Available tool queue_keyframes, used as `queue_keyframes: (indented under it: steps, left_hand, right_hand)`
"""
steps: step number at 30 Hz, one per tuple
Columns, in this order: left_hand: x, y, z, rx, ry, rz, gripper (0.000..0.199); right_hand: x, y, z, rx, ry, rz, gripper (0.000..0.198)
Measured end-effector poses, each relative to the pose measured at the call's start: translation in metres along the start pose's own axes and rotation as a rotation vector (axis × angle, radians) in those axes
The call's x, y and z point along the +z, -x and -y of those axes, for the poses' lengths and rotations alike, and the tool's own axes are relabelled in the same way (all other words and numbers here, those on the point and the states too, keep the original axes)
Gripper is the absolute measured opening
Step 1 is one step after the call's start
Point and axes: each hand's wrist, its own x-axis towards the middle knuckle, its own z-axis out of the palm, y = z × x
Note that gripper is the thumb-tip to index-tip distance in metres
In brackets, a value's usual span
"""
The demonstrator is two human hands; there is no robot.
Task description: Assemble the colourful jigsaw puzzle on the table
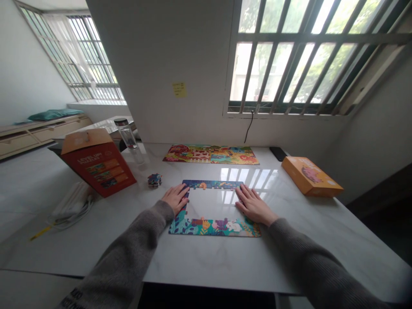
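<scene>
A jigsaw puzzle border lies flat on the white marbled table, its joined edge pieces forming a rectangle around bare tabletop. My left hand rests flat on the border's left side, fingers stretched toward the upper left corner. On the opposite side my right hand lies flat, with fingers spread over the right edge near the upper right corner. Both palms hide parts of the side pieces. A small stack of puzzle pieces stands to the left, beyond my left hand and apart from it.
Behind the border lies an assembled farm-and-animal puzzle. A red puzzle box, a glass bottle and a white cable are on the left. An orange box and a black phone are on the right.
</scene>
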Motion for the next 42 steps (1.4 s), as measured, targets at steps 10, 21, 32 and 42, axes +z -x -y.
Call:
queue_keyframes:
  steps: [10,21,32,42]
  left_hand:
    - [0.001,0.000,0.003,0.038,0.084,-0.064,0.052]
    - [-0.043,-0.004,0.048,-0.614,0.027,-0.498,0.074]
    - [-0.038,-0.014,0.075,-0.792,0.051,-0.255,0.094]
    - [-0.038,0.000,0.085,-0.633,0.077,-0.141,0.081]
  right_hand:
    - [0.007,0.001,0.000,0.011,-0.043,-0.097,0.059]
    - [0.016,-0.005,-0.020,0.025,-0.419,-0.277,0.059]
    - [0.016,-0.006,-0.020,0.010,-0.427,-0.311,0.060]
    - [0.020,-0.007,-0.024,0.009,-0.415,-0.312,0.063]
